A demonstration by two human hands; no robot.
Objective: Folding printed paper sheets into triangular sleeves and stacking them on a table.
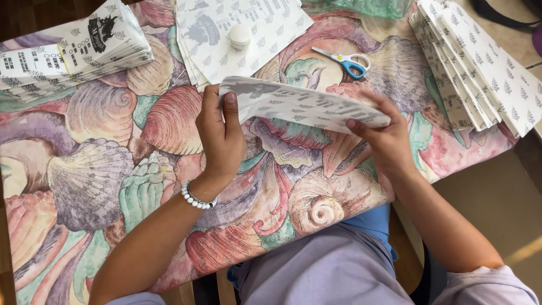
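We see the shell-patterned tablecloth [101, 186] spread widest; above its middle we hold a folded printed sheet [299, 104], left hand [219, 138] pinching its left end, right hand [384, 141] gripping its right end; beyond the sheet lie paper stacks [84, 48]; then blue-handled scissors [344, 61]; then a small white cap [240, 35].

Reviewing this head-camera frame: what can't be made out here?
- Underside of the folded printed sheet: faces away; left hand and right hand cover its ends.
- Green plastic item: cut off by the top edge.
- Dark object: cut off at the top right corner.
- Lower sheets in the flat stack: hidden by the top sheet.
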